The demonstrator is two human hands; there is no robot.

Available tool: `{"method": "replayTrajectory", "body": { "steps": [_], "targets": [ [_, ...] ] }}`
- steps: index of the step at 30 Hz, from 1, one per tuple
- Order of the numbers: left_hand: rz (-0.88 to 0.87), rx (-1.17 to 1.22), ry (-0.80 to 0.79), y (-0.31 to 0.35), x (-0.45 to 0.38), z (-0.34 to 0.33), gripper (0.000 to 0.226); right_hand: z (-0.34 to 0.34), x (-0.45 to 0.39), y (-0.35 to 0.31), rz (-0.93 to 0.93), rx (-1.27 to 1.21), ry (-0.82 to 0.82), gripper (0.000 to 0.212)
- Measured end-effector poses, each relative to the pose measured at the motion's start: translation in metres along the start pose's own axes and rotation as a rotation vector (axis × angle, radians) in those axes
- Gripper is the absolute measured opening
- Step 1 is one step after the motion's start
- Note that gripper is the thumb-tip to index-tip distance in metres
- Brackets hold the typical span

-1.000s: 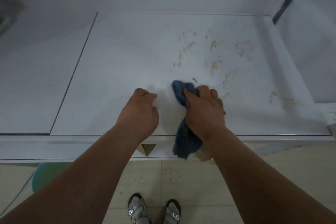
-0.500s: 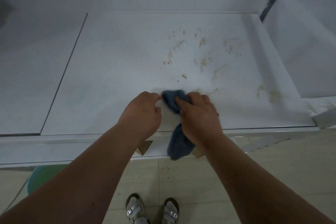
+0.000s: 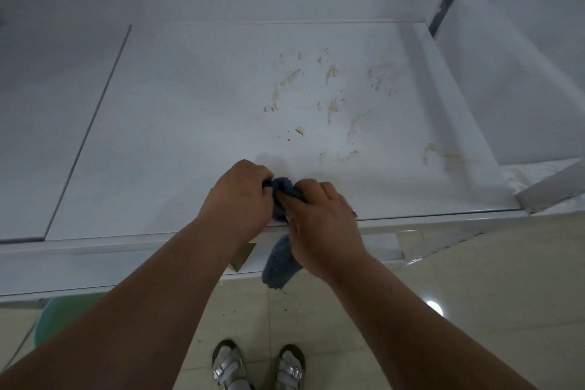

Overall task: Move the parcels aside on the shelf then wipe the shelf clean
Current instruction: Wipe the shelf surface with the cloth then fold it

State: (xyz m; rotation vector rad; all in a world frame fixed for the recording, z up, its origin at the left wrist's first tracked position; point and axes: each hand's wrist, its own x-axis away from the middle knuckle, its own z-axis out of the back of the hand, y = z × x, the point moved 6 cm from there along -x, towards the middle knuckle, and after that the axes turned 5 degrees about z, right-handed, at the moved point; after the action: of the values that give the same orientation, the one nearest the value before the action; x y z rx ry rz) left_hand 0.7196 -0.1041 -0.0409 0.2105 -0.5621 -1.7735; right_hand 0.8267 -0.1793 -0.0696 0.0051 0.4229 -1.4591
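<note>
At the front edge of the white shelf [image 3: 196, 123], both hands are bunching up a blue cloth [image 3: 281, 258]: left hand [image 3: 239, 196] pinching the top, right hand [image 3: 319, 225] gripping the middle, fingers curled around it, tail dangling over the edge. Brownish smears [image 3: 332, 95] are sitting further back, toward the right.

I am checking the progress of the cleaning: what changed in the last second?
The left hand moved right and now grips the blue cloth together with the right hand, bunching it at the shelf front edge. The brown stains stay unwiped.
</note>
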Motion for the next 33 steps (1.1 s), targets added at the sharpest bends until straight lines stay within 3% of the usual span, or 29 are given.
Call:
{"method": "replayTrajectory", "body": {
  "steps": [4, 8, 14, 18, 20, 22, 25, 28, 33],
  "targets": [
    [-0.030, 0.039, -0.022, 0.011, 0.005, -0.013, 0.036, 0.019, 0.009, 0.056, -0.233, 0.074, 0.134, 0.045],
    [-0.025, 0.054, 0.003, 0.014, 0.002, -0.017, 0.038, 0.015, 0.012, 0.048, -0.349, 0.092, 0.139, 0.047],
    [0.040, 0.030, 0.031, 0.006, -0.006, -0.004, 0.037, -0.001, 0.007, -0.019, -0.036, -0.103, 0.048, 0.037],
    [0.017, 0.029, 0.042, 0.007, -0.009, -0.002, 0.033, -0.002, -0.009, 0.014, 0.034, -0.008, -0.103, 0.046],
    [-0.007, 0.029, 0.048, 0.009, -0.008, -0.003, 0.033, 0.007, -0.018, 0.046, -0.069, 0.091, -0.087, 0.045],
    [-0.015, 0.039, 0.040, 0.011, -0.008, -0.004, 0.033, 0.019, -0.019, 0.076, -0.224, 0.106, 0.033, 0.043],
    [-0.016, 0.054, 0.028, 0.013, -0.011, -0.004, 0.032, 0.024, -0.014, 0.077, -0.360, 0.084, 0.092, 0.044],
    [-0.011, 0.035, 0.036, 0.013, -0.015, -0.005, 0.032, 0.012, -0.016, 0.033, -0.271, 0.034, -0.012, 0.068],
    [0.037, 0.017, 0.015, 0.010, -0.023, -0.003, 0.031, 0.003, -0.016, -0.005, 0.021, -0.142, 0.019, 0.040]
  ]
}}
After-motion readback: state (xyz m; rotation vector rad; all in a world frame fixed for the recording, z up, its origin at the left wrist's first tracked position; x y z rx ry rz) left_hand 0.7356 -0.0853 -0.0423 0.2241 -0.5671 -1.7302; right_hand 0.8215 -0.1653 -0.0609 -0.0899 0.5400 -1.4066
